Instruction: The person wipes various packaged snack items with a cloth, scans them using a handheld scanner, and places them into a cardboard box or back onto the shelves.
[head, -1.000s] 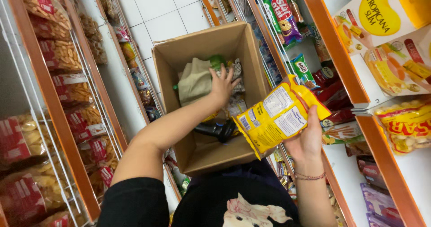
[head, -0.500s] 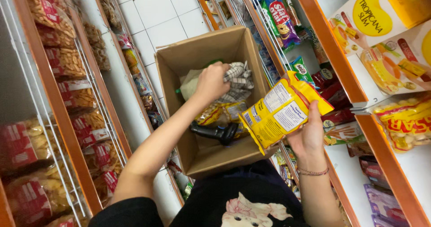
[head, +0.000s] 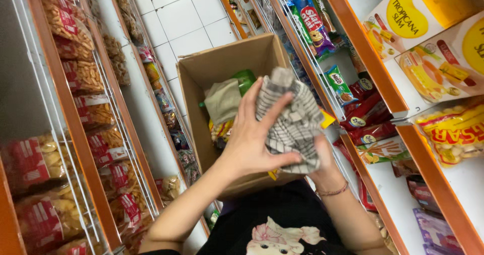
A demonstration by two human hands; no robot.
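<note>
My left hand (head: 249,146) grips a grey-and-white checked cloth (head: 292,119) and presses it flat, fingers spread over it. Behind the cloth is my right hand (head: 325,159), with a bracelet on its wrist. It holds a yellow snack packet (head: 328,118), which the cloth hides except for small yellow edges. Both hands hover above an open cardboard box (head: 199,78). Inside the box lie a beige bag (head: 222,101), a green item (head: 245,78) and some packets.
Wire-fronted orange shelves of bagged snacks (head: 75,73) line the left side. On the right, shelves hold boxes (head: 403,18) and packets (head: 353,119). A white tiled floor (head: 176,13) runs down the narrow aisle beyond the box.
My left hand has lifted the checked cloth out of the box and brought it over the yellow packet in my right hand, covering most of it.
</note>
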